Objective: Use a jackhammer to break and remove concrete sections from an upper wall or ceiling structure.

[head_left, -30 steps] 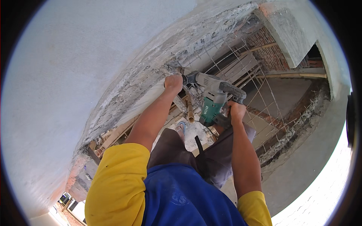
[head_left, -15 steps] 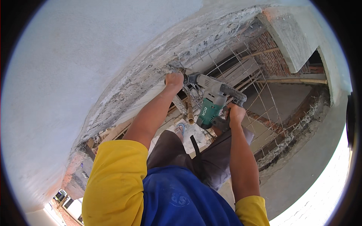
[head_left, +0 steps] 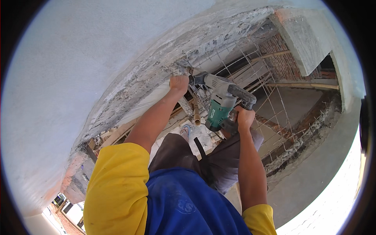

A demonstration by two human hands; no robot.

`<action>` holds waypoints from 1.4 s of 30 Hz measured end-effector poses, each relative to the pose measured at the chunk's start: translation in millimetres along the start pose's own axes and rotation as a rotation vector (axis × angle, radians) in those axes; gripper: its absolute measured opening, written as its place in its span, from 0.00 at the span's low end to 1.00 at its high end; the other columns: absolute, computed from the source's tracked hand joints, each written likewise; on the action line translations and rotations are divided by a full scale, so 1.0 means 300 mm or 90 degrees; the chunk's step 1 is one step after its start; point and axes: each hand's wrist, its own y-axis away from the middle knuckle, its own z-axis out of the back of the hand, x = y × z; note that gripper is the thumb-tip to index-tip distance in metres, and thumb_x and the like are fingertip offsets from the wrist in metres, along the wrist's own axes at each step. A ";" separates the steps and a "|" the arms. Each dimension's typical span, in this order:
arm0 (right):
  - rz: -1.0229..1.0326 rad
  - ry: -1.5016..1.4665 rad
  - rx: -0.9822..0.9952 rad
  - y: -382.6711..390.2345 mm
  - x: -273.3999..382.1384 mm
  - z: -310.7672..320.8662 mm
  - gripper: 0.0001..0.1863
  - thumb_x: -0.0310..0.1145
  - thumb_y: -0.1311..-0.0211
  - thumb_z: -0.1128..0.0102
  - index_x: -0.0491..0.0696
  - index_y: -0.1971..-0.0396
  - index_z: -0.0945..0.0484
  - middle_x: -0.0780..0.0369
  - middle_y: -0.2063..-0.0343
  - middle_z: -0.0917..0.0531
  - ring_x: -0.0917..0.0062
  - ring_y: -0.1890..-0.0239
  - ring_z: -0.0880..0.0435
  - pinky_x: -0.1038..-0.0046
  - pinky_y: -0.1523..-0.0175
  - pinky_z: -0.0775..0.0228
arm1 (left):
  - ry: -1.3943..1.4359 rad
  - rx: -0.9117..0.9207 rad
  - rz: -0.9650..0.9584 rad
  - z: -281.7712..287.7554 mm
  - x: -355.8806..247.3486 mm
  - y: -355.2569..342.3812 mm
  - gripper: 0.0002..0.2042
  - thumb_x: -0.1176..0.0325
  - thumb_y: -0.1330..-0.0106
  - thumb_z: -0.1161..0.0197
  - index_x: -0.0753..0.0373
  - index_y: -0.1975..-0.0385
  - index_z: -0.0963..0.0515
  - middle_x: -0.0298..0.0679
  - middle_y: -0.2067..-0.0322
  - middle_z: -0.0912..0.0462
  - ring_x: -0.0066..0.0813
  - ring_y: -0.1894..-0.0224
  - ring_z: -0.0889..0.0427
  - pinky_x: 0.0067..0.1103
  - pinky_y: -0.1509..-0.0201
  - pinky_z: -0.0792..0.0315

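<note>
Even daylight, blown-out glare (head_left: 333,199) lwr R, fisheye bends edges, blk rim (head_left: 9,23).

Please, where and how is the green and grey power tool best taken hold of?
The power tool is probably best held with the right hand from the right, around its dark rear handle, and the left hand from the left, beside its narrow front end: its long body lies between.

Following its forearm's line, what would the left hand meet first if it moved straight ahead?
Probably the broken concrete edge just beyond the left hand, though the fisheye view leaves depth unclear.
</note>
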 end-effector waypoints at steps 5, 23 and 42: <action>-0.002 -0.059 0.093 0.033 0.076 -0.013 0.04 0.24 0.57 0.41 0.39 0.83 0.24 0.61 0.89 0.26 0.76 0.91 0.29 0.73 0.86 0.41 | -0.041 -0.049 0.006 0.070 0.137 0.058 0.16 0.69 0.43 0.40 0.63 0.55 0.29 0.50 0.60 0.20 0.46 0.55 0.21 0.37 0.51 0.30; 0.105 -0.036 0.450 0.327 0.307 -0.302 0.23 0.19 0.58 0.37 0.37 0.57 0.29 0.61 0.82 0.26 0.78 0.88 0.29 0.74 0.83 0.39 | -0.554 -1.019 0.088 0.830 0.677 0.529 0.31 0.28 0.42 0.61 0.28 0.38 0.38 0.34 0.31 0.48 0.44 0.28 0.60 0.40 0.28 0.79; 0.113 -0.061 0.376 0.629 0.057 -0.014 0.17 0.19 0.57 0.37 0.38 0.63 0.29 0.64 0.83 0.27 0.80 0.88 0.30 0.76 0.83 0.39 | -0.073 -0.541 0.000 0.497 0.382 0.458 0.46 0.40 0.49 0.36 0.51 0.32 0.50 0.39 0.30 0.56 0.44 0.28 0.61 0.41 0.27 0.66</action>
